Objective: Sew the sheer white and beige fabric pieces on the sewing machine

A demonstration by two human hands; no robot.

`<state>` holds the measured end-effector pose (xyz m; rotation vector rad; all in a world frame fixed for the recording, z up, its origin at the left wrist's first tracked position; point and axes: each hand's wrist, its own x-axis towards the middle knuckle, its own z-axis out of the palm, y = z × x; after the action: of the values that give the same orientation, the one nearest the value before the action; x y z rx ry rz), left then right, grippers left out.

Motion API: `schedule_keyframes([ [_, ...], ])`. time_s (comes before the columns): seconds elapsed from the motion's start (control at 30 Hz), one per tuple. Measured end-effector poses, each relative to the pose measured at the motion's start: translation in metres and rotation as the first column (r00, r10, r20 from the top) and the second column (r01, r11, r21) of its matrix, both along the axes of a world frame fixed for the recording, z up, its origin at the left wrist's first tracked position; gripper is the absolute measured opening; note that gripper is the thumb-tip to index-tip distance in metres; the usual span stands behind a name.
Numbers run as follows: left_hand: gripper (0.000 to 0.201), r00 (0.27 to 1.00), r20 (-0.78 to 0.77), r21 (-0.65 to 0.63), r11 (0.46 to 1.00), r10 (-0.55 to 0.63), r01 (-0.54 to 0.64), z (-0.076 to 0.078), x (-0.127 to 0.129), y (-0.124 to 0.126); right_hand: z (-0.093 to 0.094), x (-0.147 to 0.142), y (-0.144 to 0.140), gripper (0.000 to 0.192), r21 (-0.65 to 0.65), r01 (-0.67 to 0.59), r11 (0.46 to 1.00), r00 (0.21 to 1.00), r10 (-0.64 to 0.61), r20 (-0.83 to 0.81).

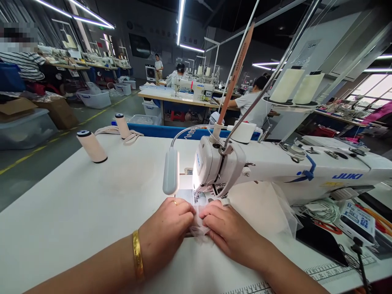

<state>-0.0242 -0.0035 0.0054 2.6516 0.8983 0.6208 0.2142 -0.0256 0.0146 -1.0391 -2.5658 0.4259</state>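
My left hand, with a gold bangle at the wrist, pinches the left side of a sheer pale fabric. From the right, my right hand grips the same fabric with bent fingers. Both hands rest on the white table just in front of the needle area of a white sewing machine. The fabric bunches between my fingers and runs toward the presser foot. A small lamp on a bent neck lights this spot. More sheer fabric lies under the machine arm.
Two thread cones, a near one and a far one, stand at the table's back left. On the right lie a dark phone-like slab, a coiled white cable and a boxed device. A ruler strip runs along the front edge.
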Motion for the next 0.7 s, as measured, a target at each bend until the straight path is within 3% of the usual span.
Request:
schedule_keyframes([
  [0.2,0.015,0.97,0.201,-0.124,0.986,0.133,-0.109,-0.006,0.019,0.016,-0.012,-0.002,0.005,0.022,0.014,0.172,0.985,0.956,-0.164,-0.244],
  [0.37,0.017,0.972,0.13,-0.124,0.976,0.196,-0.181,-0.005,0.025,0.022,-0.011,-0.009,0.007,0.028,-0.034,0.326,0.945,0.863,-0.313,-0.398],
  [0.53,0.016,0.971,0.131,-0.202,0.964,0.2,-0.171,-0.006,0.025,0.023,-0.012,-0.013,0.008,0.031,-0.099,0.345,0.933,0.799,-0.347,-0.491],
  [0.7,0.019,0.96,0.25,-0.21,0.975,0.125,-0.072,-0.007,0.024,0.027,-0.012,-0.012,0.009,0.038,-0.051,0.285,0.957,0.819,-0.271,-0.506],
])
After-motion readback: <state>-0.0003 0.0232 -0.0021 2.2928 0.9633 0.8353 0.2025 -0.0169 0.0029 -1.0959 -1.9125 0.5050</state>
